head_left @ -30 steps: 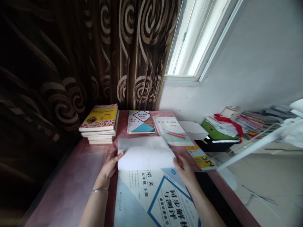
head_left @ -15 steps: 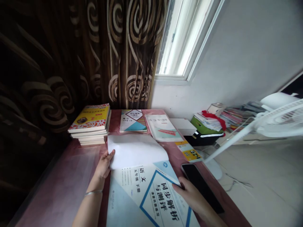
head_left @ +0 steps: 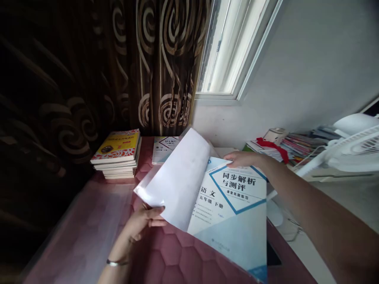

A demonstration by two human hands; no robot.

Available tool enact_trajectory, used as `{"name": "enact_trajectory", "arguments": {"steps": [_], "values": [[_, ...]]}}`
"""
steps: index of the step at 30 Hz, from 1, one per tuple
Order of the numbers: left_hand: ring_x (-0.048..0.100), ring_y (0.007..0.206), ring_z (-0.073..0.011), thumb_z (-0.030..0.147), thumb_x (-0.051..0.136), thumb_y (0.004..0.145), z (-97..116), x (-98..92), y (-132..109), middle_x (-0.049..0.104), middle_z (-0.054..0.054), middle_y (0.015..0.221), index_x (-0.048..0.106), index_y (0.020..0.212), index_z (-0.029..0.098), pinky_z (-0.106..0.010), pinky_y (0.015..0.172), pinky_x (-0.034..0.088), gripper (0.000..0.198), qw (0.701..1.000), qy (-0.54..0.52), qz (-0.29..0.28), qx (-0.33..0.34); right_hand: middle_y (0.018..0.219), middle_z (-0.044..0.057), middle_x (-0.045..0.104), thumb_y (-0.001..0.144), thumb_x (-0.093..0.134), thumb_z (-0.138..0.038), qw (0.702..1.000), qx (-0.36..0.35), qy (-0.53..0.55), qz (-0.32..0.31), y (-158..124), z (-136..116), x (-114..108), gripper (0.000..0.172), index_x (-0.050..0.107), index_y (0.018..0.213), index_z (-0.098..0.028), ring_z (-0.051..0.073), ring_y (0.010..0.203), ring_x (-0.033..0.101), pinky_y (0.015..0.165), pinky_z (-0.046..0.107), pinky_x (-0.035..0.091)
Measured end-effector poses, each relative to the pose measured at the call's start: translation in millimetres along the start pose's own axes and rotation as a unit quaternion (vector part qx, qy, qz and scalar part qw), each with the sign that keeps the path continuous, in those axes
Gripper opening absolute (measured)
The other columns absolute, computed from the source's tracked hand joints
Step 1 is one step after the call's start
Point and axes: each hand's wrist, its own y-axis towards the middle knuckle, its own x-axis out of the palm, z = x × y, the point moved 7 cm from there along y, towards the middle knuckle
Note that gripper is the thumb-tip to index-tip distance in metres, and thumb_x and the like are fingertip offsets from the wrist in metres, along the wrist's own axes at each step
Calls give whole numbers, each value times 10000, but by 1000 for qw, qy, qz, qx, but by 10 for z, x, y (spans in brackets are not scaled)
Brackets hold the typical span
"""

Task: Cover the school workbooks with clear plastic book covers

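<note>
Head view: we have the blue-and-white Chinese workbook [head_left: 233, 225] aslant over the pink quilted worktop [head_left: 171, 256], a white sheet [head_left: 180, 177] fanned out to its left. Our left hand [head_left: 146, 221] pinches the sheet's lower edge, thumb on top; our right hand [head_left: 242, 158] grips the workbook's upper edge. Pulling our hands apart unevenly could, we judge, crease or tear the sheet; a loosened right grip could drop the workbook against the dark flat object [head_left: 274, 252] partly hidden by its lower right edge.
</note>
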Motion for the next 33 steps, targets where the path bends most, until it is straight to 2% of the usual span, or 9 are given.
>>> {"name": "enact_trajectory", "arguments": {"steps": [3,8,12,16,18,21,25,29,33], "values": [[706,655,-202,226,846,596,-367,-1,-45,738,-81,781,711,851,135,-284,628,586,302,996,-55,77,-3,730,22,712,671,673,-130,979,-43,-133,-151,272,-183,443,191,747,842,-168,170,644,649,676,317,490],[702,768,-203,213,836,608,-740,-169,-100,736,-43,885,681,858,215,-315,704,591,294,972,-146,180,44,1057,113,687,758,599,-89,977,-108,-170,-74,279,-703,991,295,721,1014,-166,252,970,632,869,384,451],[671,983,-248,169,864,520,-770,-182,-143,732,-56,971,685,890,228,-337,839,557,415,961,-187,188,78,1105,92,661,878,520,-199,964,-256,-73,-19,-374,-1205,1384,257,691,1069,-183,193,989,622,907,328,462],[655,1038,-265,167,867,490,-709,-9,-159,734,-72,988,698,956,196,-361,956,499,496,972,-174,112,114,1177,62,643,847,613,-294,918,-394,7,-39,-1365,-1469,1668,279,663,1113,-231,189,1066,602,925,327,488],[635,1079,-272,180,850,531,-685,53,-155,726,-91,1032,697,996,172,-382,1008,459,490,974,-162,79,138,1232,60,618,816,660,-322,910,-414,-8,-34,-1714,-1493,1750,330,647,1136,-242,208,1125,573,959,345,481],[628,1083,-284,199,840,553,-685,39,-138,716,-111,1074,698,1010,148,-399,1014,442,481,977,-122,84,153,1219,65,624,832,647,-294,908,-418,-31,-4,-1952,-1486,1802,304,638,1129,-231,207,1138,563,956,335,489],[655,1004,-305,260,811,602,-668,-67,-153,732,-138,1003,708,939,118,-384,919,482,380,976,-9,157,152,1155,65,653,862,603,-248,901,-427,-58,52,-2013,-1483,1851,254,636,1112,-220,196,1051,595,907,335,500],[680,868,-289,218,796,587,-648,-154,-231,746,-126,877,695,839,127,-348,801,505,286,951,62,256,160,1065,87,681,882,516,-179,877,-447,-94,148,-2140,-1539,1889,267,637,1120,-173,210,945,603,832,361,483],[667,692,-249,198,788,574,-682,-141,-243,729,-100,718,671,721,137,-303,646,492,198,945,81,279,153,984,108,701,901,394,-96,844,-480,-114,210,-2294,-1635,1945,334,643,1123,-110,205,828,592,747,352,470]]}}
